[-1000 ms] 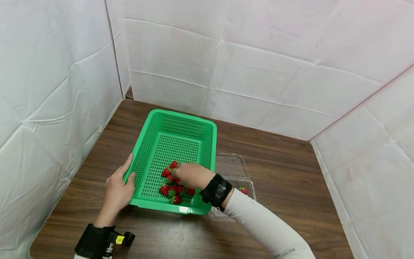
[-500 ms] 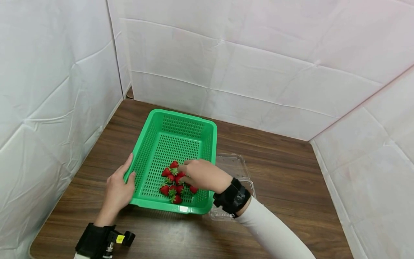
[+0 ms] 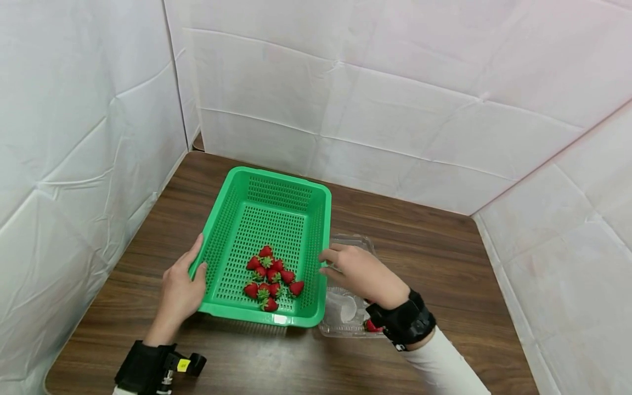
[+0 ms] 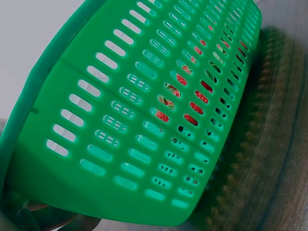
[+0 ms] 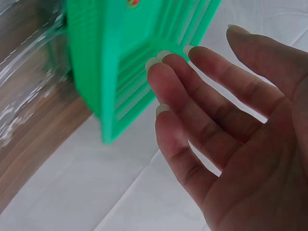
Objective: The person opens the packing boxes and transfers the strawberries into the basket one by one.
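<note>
A green perforated plastic basket (image 3: 237, 312) stands on the table, slightly tilted in the head view. Several strawberries (image 3: 273, 276) lie grouped on its floor toward the near end; red bits of them show through the slots in the left wrist view. My left hand (image 3: 181, 288) grips the basket's left rim, its fingers partly hidden behind the wall. Over the clear plastic clamshell box (image 3: 340, 312), just right of the basket, is my right hand (image 3: 362, 271), fingers loosely bent and the palm bare in the right wrist view. One strawberry (image 3: 372, 326) shows in the box beneath my right wrist.
The brown wooden table (image 3: 434, 263) extends to the right and in front of the basket. White sheeting (image 3: 395, 99) walls it in at the back, left and right. The box's lid (image 3: 353, 241) lies folded back behind the box, partly covered by my right hand.
My right hand has left the strawberries in the basket and moved right, over the rim to the clear box. A strawberry it covered now shows. My left hand and the basket stay put.
</note>
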The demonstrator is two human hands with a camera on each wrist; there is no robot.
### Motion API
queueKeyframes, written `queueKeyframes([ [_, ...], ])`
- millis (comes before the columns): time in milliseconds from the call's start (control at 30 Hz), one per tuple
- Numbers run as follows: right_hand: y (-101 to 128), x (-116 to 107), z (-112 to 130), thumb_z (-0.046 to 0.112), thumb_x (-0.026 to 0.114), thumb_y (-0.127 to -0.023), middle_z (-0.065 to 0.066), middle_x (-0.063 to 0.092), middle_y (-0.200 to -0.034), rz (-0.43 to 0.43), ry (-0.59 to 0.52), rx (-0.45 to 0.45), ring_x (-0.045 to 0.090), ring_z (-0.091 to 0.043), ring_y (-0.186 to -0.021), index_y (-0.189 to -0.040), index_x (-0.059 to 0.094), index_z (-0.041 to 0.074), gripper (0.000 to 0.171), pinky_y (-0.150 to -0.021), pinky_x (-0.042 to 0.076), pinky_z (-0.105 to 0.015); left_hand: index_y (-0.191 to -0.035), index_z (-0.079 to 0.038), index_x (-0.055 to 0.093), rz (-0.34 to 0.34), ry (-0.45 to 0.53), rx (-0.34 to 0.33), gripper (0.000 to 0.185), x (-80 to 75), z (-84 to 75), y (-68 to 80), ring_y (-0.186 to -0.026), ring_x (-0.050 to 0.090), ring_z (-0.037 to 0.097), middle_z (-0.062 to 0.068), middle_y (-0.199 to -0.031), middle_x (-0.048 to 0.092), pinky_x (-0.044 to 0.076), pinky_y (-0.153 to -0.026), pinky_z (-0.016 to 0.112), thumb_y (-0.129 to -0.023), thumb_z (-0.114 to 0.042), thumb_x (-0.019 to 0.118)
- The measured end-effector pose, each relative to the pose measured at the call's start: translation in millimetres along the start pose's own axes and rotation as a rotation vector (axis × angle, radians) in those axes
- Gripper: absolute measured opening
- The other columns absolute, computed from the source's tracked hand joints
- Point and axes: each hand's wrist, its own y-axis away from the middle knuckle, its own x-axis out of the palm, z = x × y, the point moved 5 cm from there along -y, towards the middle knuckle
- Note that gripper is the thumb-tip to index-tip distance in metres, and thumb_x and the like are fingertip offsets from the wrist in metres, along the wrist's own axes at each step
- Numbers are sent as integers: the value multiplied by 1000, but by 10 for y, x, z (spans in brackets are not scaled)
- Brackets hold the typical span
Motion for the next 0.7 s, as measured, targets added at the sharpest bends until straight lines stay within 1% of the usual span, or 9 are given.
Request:
queueKeyframes([
  [133, 151, 2, -172, 21, 62, -95, 1, 67, -102, -33, -11, 46, 65, -11, -90, -110, 67, 14, 17, -79, 52, -27, -154, -21, 27, 3, -2, -7, 62, 3, -4, 2, -133, 39, 48, 28, -149, 38, 35, -100, 66, -99, -3, 49],
  [233, 259, 35, -307, 18, 63, -94, 0, 68, -98, -25, -22, 91, 65, -13, -90, -106, 66, 14, 13, -78, 53, -28, -154, -21, 27, 5, -9, -8, 62, 11, -1, 6, -133, 39, 48, 28, -149, 38, 36, -99, 65, -99, -3, 48],
  [333, 364, 98, -434, 15, 63, -94, -1, 69, -99, 14, -34, 139, 66, -14, -89, -107, 67, 13, 14, -77, 53, -29, -154, -21, 27, 5, -12, -3, 62, 15, -1, 10, -132, 40, 49, 28, -149, 39, 38, -97, 65, -99, -4, 48],
  [433, 461, 176, -541, 14, 64, -93, -1, 71, -97, 62, -48, 194, 66, -11, -85, -108, 69, 14, 15, -76, 53, -30, -154, -21, 27, 3, -11, -3, 62, 10, -3, 12, -132, 40, 49, 28, -149, 38, 38, -97, 65, -99, -4, 48],
  [533, 547, 254, -615, 13, 67, -90, 0, 71, -93, 118, -68, 237, 65, -8, -80, -104, 70, 14, 14, -72, 52, -28, -154, -20, 27, 0, -10, -3, 61, 2, -10, 14, -131, 41, 48, 28, -149, 38, 38, -97, 65, -99, -4, 48],
  [633, 612, 327, -660, 10, 70, -87, 2, 68, -83, 165, -85, 234, 61, -5, -70, -97, 70, 12, 10, -64, 48, -24, -154, -19, 28, -5, -9, 3, 60, -2, -15, 13, -131, 41, 48, 28, -149, 39, 39, -96, 65, -99, -4, 48],
  [700, 644, 374, -676, 9, 70, -87, 5, 62, -74, 188, -95, 223, 52, -2, -62, -91, 68, 13, 6, -59, 42, -22, -154, -19, 28, -7, -6, 5, 60, -4, -15, 13, -132, 41, 48, 28, -149, 39, 37, -98, 65, -99, -4, 49],
])
